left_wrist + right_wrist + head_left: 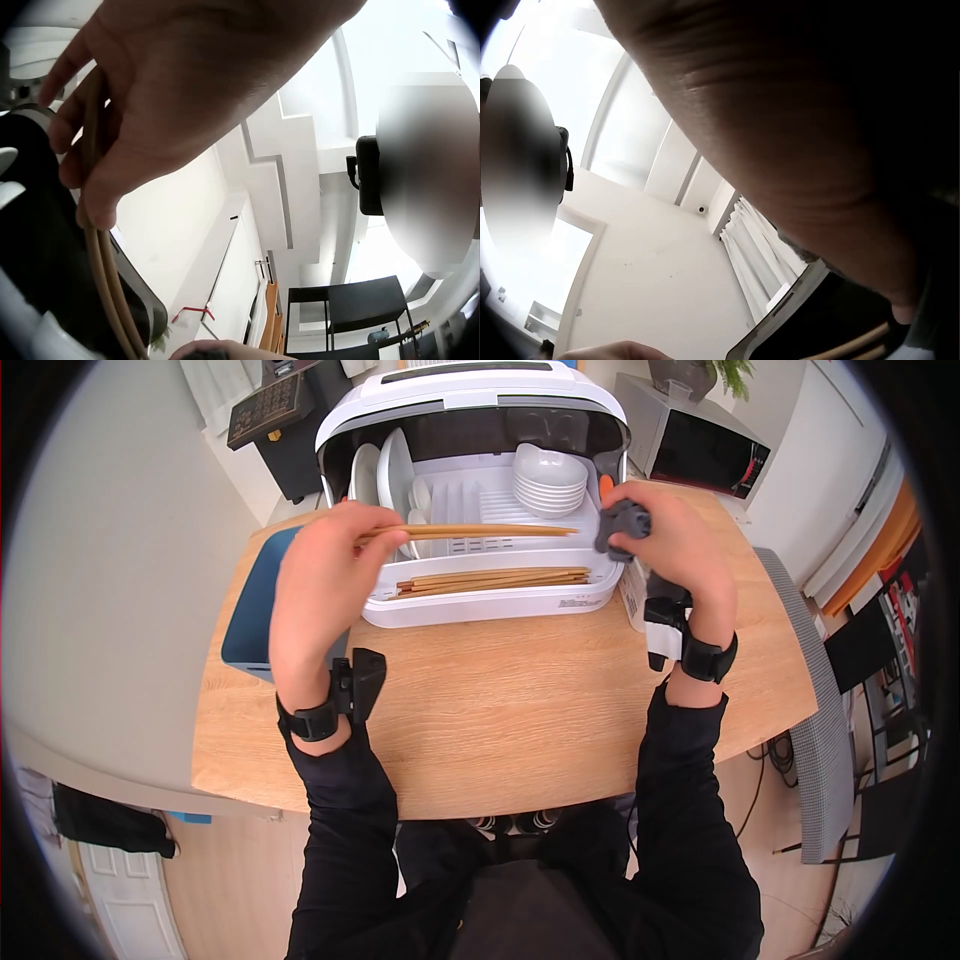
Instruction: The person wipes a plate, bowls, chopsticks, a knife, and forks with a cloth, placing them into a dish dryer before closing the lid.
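My left hand (325, 575) pinches a pair of wooden chopsticks (490, 530) between thumb and fingers. They stretch level to the right, above the front of a white dish box (470, 612) with its lid raised. In the left wrist view the chopsticks (112, 289) run out past the thumb. My right hand (675, 535) grips a dark grey, crumpled cloth-like thing (622, 530) at the box's right front corner, close to the chopstick tips. More chopsticks (490, 580) lie in the box's front tray. The right wrist view mostly shows my forearm side and palm, with the held thing hidden.
Inside the box, white plates (397, 475) stand at the left and a stack of white bowls (550, 485) sits at the right. A blue bin (255, 615) is left of the box on the wooden table (500, 710). A microwave (700, 445) stands behind at the right.
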A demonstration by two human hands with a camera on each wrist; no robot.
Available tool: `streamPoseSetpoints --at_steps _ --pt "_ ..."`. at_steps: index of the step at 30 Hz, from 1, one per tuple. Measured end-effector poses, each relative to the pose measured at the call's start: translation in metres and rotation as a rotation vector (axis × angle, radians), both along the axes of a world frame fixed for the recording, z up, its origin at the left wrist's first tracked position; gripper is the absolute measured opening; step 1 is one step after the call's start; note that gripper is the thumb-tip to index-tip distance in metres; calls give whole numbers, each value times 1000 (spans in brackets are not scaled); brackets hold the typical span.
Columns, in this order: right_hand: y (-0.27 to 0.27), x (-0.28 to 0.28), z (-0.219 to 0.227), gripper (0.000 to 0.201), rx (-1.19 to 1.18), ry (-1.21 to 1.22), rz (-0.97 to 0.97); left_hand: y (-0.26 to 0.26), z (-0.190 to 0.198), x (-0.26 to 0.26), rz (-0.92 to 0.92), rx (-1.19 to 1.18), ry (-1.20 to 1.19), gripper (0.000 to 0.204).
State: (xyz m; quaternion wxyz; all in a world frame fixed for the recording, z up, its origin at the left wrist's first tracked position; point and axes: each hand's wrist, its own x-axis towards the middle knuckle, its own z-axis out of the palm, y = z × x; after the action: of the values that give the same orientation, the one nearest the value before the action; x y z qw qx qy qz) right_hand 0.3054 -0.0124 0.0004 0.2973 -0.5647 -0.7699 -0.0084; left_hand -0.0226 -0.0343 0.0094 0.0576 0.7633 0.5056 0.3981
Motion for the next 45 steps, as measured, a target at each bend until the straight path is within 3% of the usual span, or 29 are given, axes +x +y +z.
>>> streamPoseSetpoints --at_steps 2,5,9,11,14,23,29,45 --pt "-6 8 7 35 17 33 -88 4 1 -6 15 -20 -22 16" --pt "-9 15 9 33 92 225 -7 8 -1 -2 -39 -53 -21 17" --pt "-19 4 16 33 122 225 -37 38 -33 15 -52 -2 108 19" --pt "-21 -1 15 34 135 213 -32 48 -44 26 -91 -110 50 18" --pt "-22 -5 17 35 129 189 -30 62 -62 33 -185 -85 44 16" --pt "-15 -3 12 35 137 163 12 62 -64 39 -27 -265 333 16" --pt "-17 -6 11 35 123 165 26 74 -86 35 87 -221 534 13" --pt "-18 -19 11 37 105 121 71 73 -101 39 158 -87 578 14"
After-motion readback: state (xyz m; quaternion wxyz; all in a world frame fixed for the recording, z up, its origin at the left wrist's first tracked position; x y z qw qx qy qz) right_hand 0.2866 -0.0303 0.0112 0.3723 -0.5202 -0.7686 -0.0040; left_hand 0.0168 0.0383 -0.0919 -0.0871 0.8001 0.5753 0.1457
